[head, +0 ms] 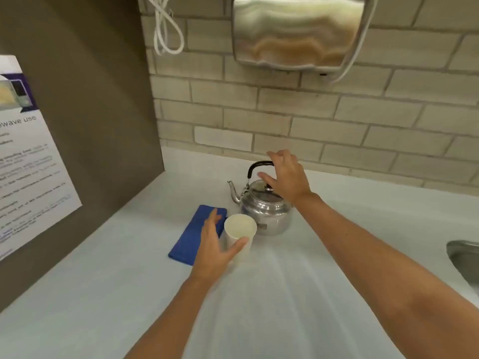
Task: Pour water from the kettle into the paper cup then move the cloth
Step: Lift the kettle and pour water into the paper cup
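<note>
Here the pale desk (pixel 259 307) meets a brick wall (pixel 259 112) at twelve o'clock; sink (pixel 464 260) at three; both hands' fingers (pixel 215 221) spread open.

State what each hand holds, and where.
Left hand wraps the paper cup's side, loosely. Right hand is open at the kettle's handle, holding nothing.

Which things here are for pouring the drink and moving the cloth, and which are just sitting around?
For the job:
kettle
paper cup
blue cloth
left hand, open around the cup
right hand, open over the kettle's handle

Just there:
poster about microwave use
metal box on the wall
white cord
sink edge
</note>
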Demonstrator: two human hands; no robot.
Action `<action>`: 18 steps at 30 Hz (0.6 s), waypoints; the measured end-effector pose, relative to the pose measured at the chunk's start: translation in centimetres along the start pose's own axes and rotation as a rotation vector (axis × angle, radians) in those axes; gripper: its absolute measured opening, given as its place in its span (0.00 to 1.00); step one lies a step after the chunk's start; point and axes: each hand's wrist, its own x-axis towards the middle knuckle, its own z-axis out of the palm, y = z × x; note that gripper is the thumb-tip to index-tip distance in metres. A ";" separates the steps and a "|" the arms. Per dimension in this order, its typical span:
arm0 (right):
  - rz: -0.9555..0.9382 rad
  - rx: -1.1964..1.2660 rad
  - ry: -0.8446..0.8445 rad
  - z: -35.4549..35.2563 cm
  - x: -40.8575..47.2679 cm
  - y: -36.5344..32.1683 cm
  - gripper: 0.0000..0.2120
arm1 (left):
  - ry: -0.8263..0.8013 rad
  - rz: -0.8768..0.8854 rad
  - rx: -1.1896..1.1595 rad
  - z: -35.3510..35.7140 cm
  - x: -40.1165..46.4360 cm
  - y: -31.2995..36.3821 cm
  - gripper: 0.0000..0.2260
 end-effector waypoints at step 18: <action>0.122 0.136 -0.368 1.9 7.3 2.7 0.24 | -0.003 -0.135 0.029 2.2 0.2 -0.6 0.46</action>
